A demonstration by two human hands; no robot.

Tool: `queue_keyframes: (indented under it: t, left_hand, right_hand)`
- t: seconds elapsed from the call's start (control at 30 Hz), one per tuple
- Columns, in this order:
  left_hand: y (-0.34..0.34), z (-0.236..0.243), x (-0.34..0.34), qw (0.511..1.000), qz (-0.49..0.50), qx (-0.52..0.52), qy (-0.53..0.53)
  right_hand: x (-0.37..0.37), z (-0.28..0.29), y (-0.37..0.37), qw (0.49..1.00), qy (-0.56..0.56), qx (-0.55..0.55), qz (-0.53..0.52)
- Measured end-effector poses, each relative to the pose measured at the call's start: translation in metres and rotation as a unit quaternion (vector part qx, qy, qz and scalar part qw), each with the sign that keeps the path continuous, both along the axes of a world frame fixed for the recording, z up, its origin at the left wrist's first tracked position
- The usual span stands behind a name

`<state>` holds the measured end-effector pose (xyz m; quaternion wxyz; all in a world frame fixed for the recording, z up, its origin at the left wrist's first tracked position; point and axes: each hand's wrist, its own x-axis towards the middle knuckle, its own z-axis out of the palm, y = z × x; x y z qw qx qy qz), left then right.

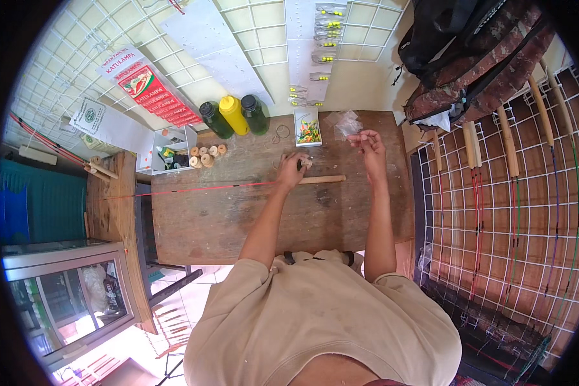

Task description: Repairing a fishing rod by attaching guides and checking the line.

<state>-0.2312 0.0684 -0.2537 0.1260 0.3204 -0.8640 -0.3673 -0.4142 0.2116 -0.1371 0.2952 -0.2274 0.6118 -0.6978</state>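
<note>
My left hand (291,170) is closed over the middle of the table, with something small and dark in its fingers and a pale bit (307,162) at the fingertips; I cannot make out either one. Beneath it lies a thin red fishing rod (219,188) with a pale wooden handle (325,179), pointing left past the table edge. My right hand (372,153) is raised to the right, thumb and fingers pinched beside small clear plastic bags (348,123). Whatever the pinch holds is too small to tell.
On the wooden table (238,222), a white box of colourful small pieces (307,127) stands at the back. Dark green bottles (216,120) flank a yellow bottle (233,114). Wooden spools (206,156) sit beside a white bin (174,149). Rods hang on the right-hand grid (495,219).
</note>
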Motion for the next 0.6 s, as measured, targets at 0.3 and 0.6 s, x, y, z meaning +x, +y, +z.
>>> queue_keyframes:
  t: [0.3, 0.6]
  left_hand:
    - [0.006, 0.017, 0.006, 0.999, 0.019, -0.022, 0.015]
    - [0.008, 0.114, -0.01, 0.961, 0.086, -0.041, 0.259]
  right_hand:
    - [0.004, 0.006, -0.001, 0.999, -0.034, 0.004, 0.03]
    - [0.016, 0.011, -0.011, 0.993, -0.062, -0.027, 0.092]
